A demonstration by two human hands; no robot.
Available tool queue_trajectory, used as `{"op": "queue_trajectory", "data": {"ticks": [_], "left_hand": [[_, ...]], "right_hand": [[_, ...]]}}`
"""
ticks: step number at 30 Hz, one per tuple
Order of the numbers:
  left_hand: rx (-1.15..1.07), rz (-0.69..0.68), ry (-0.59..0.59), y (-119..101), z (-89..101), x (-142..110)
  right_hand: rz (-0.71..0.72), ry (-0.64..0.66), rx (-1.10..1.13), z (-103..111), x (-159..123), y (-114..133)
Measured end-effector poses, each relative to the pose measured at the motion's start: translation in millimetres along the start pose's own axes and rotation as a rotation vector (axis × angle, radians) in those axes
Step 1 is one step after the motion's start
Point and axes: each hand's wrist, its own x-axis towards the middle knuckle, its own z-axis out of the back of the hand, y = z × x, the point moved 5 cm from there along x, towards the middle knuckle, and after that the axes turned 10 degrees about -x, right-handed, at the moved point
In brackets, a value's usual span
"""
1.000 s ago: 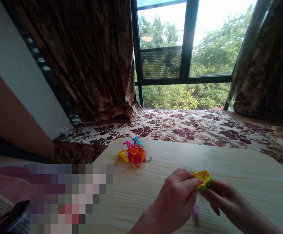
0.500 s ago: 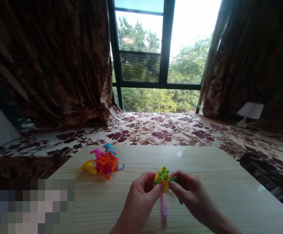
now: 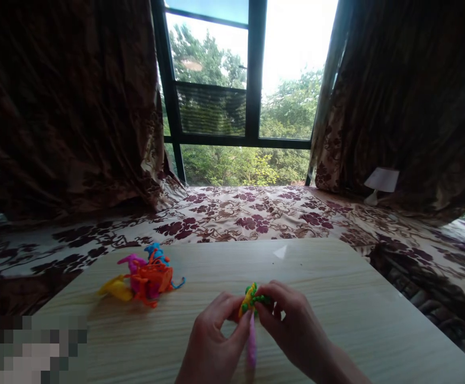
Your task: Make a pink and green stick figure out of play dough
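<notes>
Over the near part of a light wooden table (image 3: pixel 336 298) both my hands pinch one small toy. My left hand (image 3: pixel 212 346) and my right hand (image 3: pixel 288 330) have their fingertips closed on a yellow piece with green knobs (image 3: pixel 249 298). A pink stick (image 3: pixel 251 344) hangs down from that piece between my hands. To the left on the table lies a heap of coloured plastic pieces (image 3: pixel 142 274), orange, pink, blue and yellow, apart from both hands.
Beyond the table runs a floral-patterned cushion (image 3: pixel 256 213) under a dark-framed window (image 3: pixel 252 80), with brown curtains on both sides. A small white lamp (image 3: pixel 380 184) stands at the right on the cushion. A blurred patch covers the lower left corner.
The view has swung to the right, so the heap sits further left. The yellow piece has turned edge-on between my fingers, and my hands have closed in around it.
</notes>
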Motion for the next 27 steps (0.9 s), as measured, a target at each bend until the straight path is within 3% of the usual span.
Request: {"op": "queue_trajectory", "data": {"ticks": [12,15,21,24,27], "left_hand": [[0.235,-0.189,0.034,-2.9,-8.3,-3.1],[0.161,-0.149,0.046,-4.2,-7.7,-2.7],[-0.132,0.100,0.006,4.6,-0.1,2.8],[-0.163,0.145,-0.022,9.6,2.2,2.8],[-0.097,0.116,-0.043,8.2,2.3,1.7]], "right_hand": [[-0.013,0.027,0.006,-3.1,0.3,-3.6],[-0.073,-0.001,0.064,-2.6,0.6,-6.9],[-0.363,0.021,0.497,-7.3,3.2,-22.6],[-0.291,-0.087,0.425,-1.3,3.4,-18.1],[-0.114,-0.093,0.253,-0.9,1.4,-6.4]]}}
